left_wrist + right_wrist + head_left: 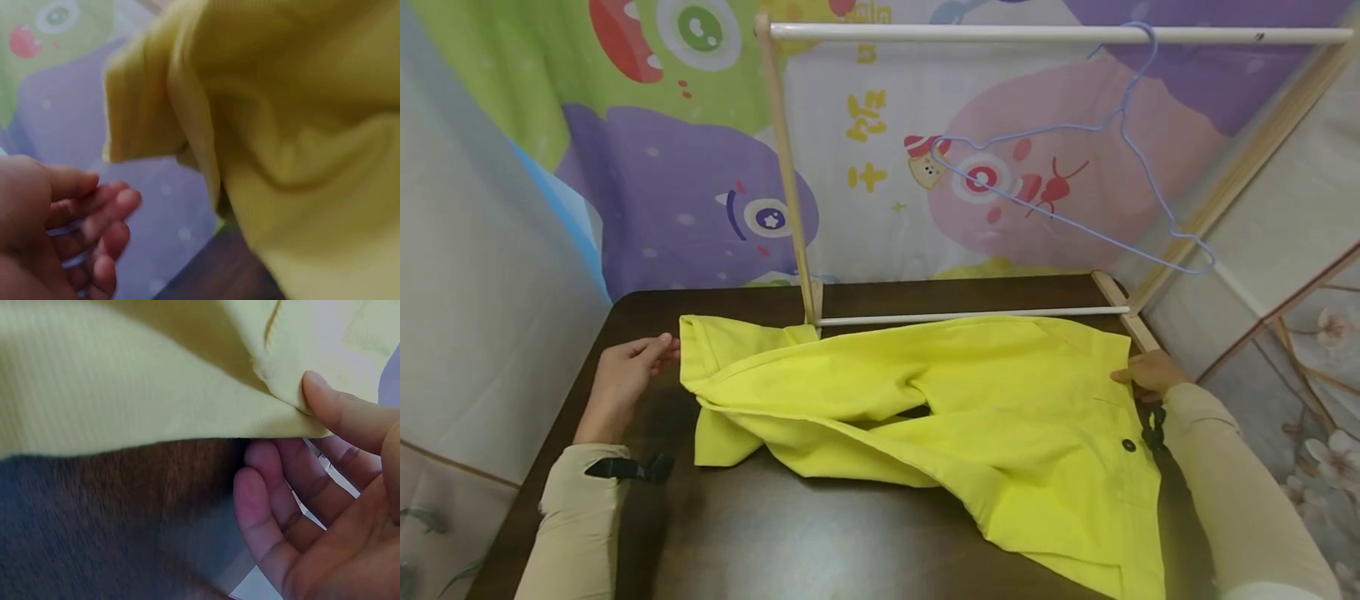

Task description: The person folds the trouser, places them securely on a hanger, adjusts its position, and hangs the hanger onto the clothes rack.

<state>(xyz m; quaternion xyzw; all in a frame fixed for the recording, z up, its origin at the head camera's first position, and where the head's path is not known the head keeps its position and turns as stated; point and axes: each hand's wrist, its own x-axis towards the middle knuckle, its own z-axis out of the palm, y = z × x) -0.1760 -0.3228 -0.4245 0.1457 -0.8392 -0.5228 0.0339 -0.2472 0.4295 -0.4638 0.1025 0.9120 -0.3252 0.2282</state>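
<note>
Yellow trousers (1000,392) with a dark button (1128,446) lie stretched across the table, legs to the left and waistband to the right. At the waistband, the right hand (1152,373) pinches the fabric; in the right wrist view its thumb (350,412) lies on top with the fingers underneath. Beside the far leg's hem is the left hand (628,371). The left wrist view shows its loosely bent fingers (94,219) apart from the yellow cloth (300,137), with nothing in them.
A wood-and-white clothes rack (1060,34) stands behind the trousers on the dark table (775,533). From its top bar hangs a blue wire hanger (1037,204). A cartoon-print curtain (692,192) forms the backdrop.
</note>
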